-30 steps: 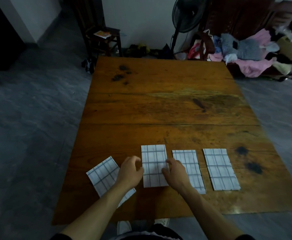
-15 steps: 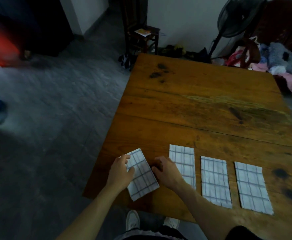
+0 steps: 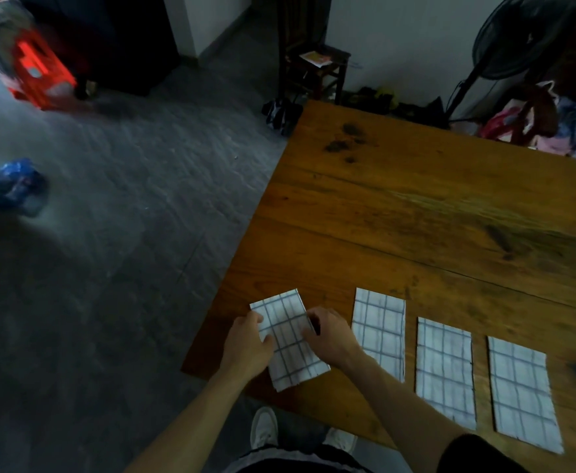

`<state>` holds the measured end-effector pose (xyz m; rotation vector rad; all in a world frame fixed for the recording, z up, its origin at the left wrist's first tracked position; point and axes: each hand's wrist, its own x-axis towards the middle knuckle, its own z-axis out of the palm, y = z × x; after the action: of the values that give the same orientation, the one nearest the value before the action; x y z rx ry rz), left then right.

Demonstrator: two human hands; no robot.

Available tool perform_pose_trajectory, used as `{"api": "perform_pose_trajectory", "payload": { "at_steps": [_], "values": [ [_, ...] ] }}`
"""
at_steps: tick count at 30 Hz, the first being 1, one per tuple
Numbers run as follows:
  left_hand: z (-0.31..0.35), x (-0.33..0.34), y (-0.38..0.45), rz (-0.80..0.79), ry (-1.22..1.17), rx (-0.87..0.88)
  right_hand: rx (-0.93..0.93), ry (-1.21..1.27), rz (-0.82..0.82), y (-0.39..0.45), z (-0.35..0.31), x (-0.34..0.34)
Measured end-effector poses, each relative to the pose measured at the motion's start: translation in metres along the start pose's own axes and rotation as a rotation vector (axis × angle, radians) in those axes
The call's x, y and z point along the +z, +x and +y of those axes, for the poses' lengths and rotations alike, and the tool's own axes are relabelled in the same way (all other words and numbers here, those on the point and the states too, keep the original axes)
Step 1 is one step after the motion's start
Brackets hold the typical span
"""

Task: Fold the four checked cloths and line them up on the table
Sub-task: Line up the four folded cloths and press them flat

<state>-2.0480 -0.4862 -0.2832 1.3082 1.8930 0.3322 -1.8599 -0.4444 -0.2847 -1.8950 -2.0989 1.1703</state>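
The left hand point(image 3: 247, 349) is pinching the left edge of the skewed cloth point(image 3: 290, 339), and the right hand point(image 3: 330, 339) is gripping its right edge with curled fingers. The cloth is lying between both hands, near the worktop point(image 3: 416, 206) corner. Turning it unevenly could open the fold or nudge the neighbouring cloth point(image 3: 378, 329), spoiling the row.

I see a wooden table point(image 3: 416, 213) with four folded checked cloths point(image 3: 445, 370) lying near its front edge, the leftmost one skewed.
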Motion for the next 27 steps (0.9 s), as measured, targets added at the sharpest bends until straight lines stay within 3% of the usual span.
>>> {"api": "perform_pose_trajectory", "payload": {
  "at_steps": [13,17,22,27],
  "values": [
    [0.038,0.007,0.042,-0.135,0.135,0.188,0.113,0.089,0.095,-0.017,0.009,0.004],
    [0.030,0.005,0.031,0.013,0.308,0.268,0.106,0.044,0.122,-0.020,0.014,0.002],
    [0.017,0.008,0.007,0.039,0.542,0.481,-0.019,-0.226,0.164,-0.024,0.010,0.003],
    [0.004,0.016,-0.010,0.016,0.652,0.569,-0.065,-0.374,0.078,-0.027,0.009,0.011]
  ]
}}
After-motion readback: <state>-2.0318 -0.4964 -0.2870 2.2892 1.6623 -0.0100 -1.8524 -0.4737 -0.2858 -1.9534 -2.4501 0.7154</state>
